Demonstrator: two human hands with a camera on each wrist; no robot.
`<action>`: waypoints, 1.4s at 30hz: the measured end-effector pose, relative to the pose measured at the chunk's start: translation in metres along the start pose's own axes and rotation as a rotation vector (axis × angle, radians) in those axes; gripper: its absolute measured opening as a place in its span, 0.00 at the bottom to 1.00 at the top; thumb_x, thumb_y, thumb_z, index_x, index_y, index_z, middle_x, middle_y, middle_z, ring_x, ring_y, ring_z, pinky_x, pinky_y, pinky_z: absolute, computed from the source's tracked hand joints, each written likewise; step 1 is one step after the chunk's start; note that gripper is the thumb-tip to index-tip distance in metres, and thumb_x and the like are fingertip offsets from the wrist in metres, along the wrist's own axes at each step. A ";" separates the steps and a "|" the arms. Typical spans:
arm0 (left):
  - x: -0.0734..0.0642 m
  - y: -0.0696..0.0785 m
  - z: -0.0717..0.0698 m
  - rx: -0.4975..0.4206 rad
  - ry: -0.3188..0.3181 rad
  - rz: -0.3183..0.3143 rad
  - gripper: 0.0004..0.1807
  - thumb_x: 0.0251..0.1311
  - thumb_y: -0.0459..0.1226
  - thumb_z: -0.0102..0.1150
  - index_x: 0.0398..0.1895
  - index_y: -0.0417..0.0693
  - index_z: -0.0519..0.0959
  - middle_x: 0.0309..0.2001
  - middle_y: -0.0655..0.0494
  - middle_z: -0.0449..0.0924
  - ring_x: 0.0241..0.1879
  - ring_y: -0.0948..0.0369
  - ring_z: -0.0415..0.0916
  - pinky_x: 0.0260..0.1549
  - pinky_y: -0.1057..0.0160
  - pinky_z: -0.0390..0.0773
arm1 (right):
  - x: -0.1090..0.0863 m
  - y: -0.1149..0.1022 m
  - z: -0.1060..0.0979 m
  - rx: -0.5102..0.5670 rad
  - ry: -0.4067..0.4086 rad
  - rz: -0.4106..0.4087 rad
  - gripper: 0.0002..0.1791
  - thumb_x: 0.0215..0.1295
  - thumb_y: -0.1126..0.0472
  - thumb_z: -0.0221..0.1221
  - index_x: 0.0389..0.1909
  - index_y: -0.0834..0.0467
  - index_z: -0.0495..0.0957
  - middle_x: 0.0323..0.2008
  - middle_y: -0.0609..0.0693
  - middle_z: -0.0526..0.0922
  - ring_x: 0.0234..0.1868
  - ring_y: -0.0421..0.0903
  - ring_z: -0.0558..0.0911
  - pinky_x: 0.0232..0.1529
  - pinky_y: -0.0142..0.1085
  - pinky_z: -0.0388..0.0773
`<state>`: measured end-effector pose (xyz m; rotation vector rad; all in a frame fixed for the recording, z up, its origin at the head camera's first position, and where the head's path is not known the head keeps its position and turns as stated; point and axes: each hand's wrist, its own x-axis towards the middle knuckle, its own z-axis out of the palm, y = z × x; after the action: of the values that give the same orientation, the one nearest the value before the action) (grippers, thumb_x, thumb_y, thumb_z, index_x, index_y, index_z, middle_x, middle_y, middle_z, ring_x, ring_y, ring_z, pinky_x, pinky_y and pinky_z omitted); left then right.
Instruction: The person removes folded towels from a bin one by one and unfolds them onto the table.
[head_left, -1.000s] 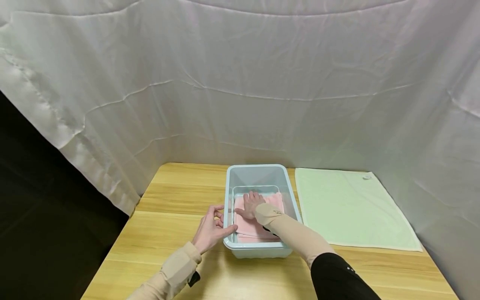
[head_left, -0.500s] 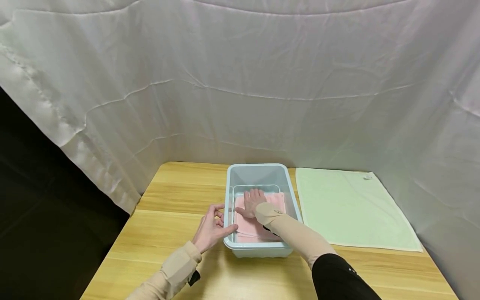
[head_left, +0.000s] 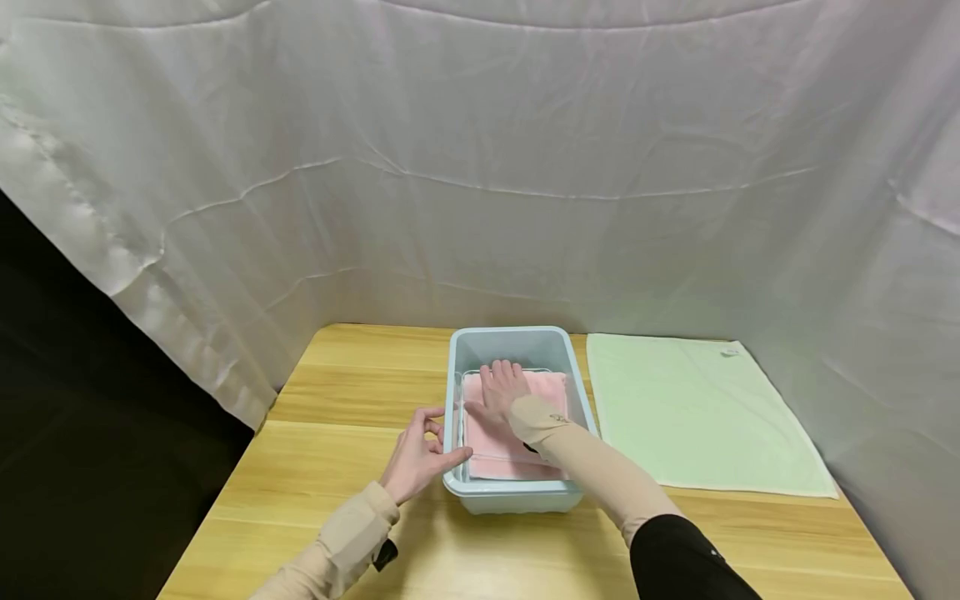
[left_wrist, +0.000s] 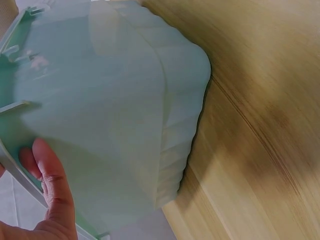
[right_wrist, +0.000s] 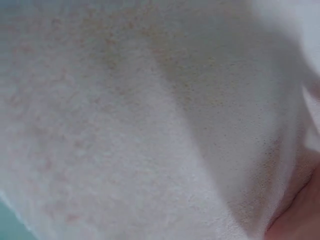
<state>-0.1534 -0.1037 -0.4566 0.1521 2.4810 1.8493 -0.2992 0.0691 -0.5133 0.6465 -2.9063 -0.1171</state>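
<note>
A light blue plastic bin (head_left: 520,503) stands on the wooden table, with a folded pink towel (head_left: 487,446) lying inside. My left hand (head_left: 417,458) grips the bin's left rim, thumb over the edge and the other fingers curled against the outside. From the left wrist, those fingers (left_wrist: 57,187) show under the rim beside the tall wall. Inside the bin, my right hand (head_left: 501,390) lies on the towel with its fingers straight and pointing to the far end. The right wrist view is filled by pale, blurred towel cloth (right_wrist: 100,130), with a bit of hand at the lower right.
A light green towel (head_left: 697,417) is spread flat to the right of the bin, close to its side. Grey-white curtain (head_left: 480,242) hangs behind and beside the table (head_left: 345,400). Black cloth (head_left: 97,417) is at the far left.
My right hand has moved a little toward the bin's far end. The pink towel now reaches farther back and looks squarer. The left hand keeps its place on the rim.
</note>
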 end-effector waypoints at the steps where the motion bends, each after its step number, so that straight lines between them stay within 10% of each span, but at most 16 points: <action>1: 0.000 0.000 -0.001 -0.005 -0.002 -0.003 0.38 0.48 0.30 0.76 0.62 0.35 0.67 0.39 0.46 0.74 0.25 0.64 0.81 0.22 0.71 0.78 | 0.001 0.000 -0.002 -0.014 0.011 -0.005 0.37 0.62 0.28 0.56 0.50 0.59 0.72 0.43 0.56 0.76 0.48 0.53 0.75 0.53 0.45 0.73; 15: 0.001 -0.003 -0.013 -0.021 -0.010 -0.029 0.38 0.50 0.32 0.75 0.63 0.35 0.67 0.40 0.46 0.73 0.24 0.65 0.79 0.21 0.71 0.75 | 0.003 -0.003 -0.037 -0.047 0.194 -0.097 0.34 0.62 0.29 0.56 0.41 0.58 0.71 0.34 0.54 0.73 0.37 0.51 0.72 0.39 0.42 0.72; 42: 0.007 -0.010 -0.059 0.064 -0.044 -0.058 0.42 0.52 0.33 0.74 0.68 0.35 0.63 0.44 0.44 0.73 0.28 0.62 0.77 0.28 0.70 0.79 | 0.002 -0.014 -0.118 -0.012 0.295 -0.164 0.35 0.69 0.30 0.50 0.50 0.61 0.69 0.37 0.55 0.70 0.39 0.52 0.68 0.41 0.40 0.67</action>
<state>-0.1667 -0.1624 -0.4493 0.1209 2.4889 1.7267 -0.2741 0.0507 -0.3982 0.8240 -2.5676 -0.0530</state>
